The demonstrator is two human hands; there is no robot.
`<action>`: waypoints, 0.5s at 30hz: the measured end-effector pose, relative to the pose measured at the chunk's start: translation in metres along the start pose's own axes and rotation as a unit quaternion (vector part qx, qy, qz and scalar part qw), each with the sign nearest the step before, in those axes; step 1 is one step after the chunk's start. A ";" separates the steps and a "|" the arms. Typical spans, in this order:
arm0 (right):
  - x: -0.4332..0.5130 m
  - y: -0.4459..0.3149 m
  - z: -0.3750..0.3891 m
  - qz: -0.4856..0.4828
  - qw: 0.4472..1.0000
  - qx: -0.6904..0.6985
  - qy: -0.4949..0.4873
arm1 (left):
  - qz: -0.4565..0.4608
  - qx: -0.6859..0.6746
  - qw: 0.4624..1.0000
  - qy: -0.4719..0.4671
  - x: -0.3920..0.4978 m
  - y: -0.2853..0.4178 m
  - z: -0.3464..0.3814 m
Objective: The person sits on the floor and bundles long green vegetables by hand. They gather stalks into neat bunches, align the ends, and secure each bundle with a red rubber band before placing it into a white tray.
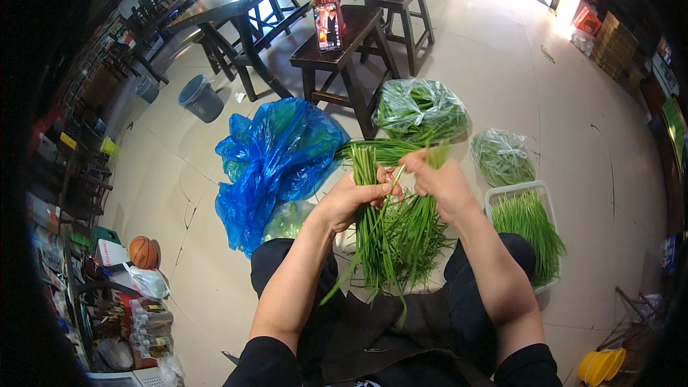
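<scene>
My left hand (pixel 349 199) grips an upright bunch of garlic chives (pixel 367 236), the pale cut ends showing above the fist. Across from it, my right hand (pixel 438 185) is closed around a second, slightly blurred bunch of chives (pixel 422 223) whose leaves hang down. One pale stalk sticks out between the two hands. Below them a loose heap of green leaves (pixel 414 258) lies on the floor between my knees. More chives (pixel 381 149) lie flat just beyond my hands. To the right, a white plastic basket (pixel 490 199) holds chives (pixel 524 236) laid side by side.
A blue plastic bag (pixel 279 145) lies to the left. Two tied clear bags of greens (pixel 422 113), (pixel 502 158) are ahead and right. A wooden stool (pixel 344 59) bears a propped phone (pixel 328 27) and a chopstick holder. Further left are a grey bucket (pixel 201 98) and a basketball (pixel 143 252).
</scene>
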State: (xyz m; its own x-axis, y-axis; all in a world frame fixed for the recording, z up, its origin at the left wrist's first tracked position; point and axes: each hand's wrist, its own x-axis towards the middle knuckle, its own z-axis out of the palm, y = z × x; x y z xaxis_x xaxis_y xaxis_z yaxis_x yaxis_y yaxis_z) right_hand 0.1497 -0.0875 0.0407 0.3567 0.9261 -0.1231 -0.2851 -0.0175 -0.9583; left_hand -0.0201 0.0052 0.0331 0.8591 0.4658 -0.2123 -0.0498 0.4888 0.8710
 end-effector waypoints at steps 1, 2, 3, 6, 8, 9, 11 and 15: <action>0.004 -0.002 -0.002 -0.019 0.998 0.041 0.047 | -0.005 0.001 1.000 0.004 0.000 0.000 0.000; 0.007 -0.003 -0.004 -0.038 0.991 0.083 0.093 | -0.004 -0.004 1.000 0.004 -0.001 -0.001 0.000; 0.007 -0.001 -0.008 -0.025 0.994 0.062 0.084 | -0.002 -0.009 1.000 0.004 -0.001 -0.002 0.000; -0.002 -0.007 -0.002 0.046 0.997 -0.005 0.060 | 0.000 -0.013 1.000 0.013 0.001 -0.003 0.000; -0.008 -0.013 0.011 0.052 0.997 -0.047 -0.042 | -0.001 -0.007 1.000 0.022 0.000 -0.003 0.001; -0.010 -0.014 0.012 0.053 0.992 -0.069 -0.091 | -0.002 -0.001 1.000 0.023 0.000 -0.002 0.003; -0.008 -0.002 0.003 0.040 0.994 -0.062 -0.079 | -0.004 0.005 1.000 0.023 0.002 -0.002 0.005; 0.002 0.005 -0.005 -0.001 0.997 0.031 0.068 | 0.004 0.028 0.999 0.039 0.002 -0.002 0.006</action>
State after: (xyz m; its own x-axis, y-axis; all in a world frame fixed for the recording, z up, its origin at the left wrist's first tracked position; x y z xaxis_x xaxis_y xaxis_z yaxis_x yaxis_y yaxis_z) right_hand 0.1535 -0.0875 0.0340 0.4735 0.8665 -0.1581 -0.3363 0.0120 -0.9417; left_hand -0.0152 0.0007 0.0333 0.8165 0.5266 -0.2367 -0.0267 0.4439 0.8957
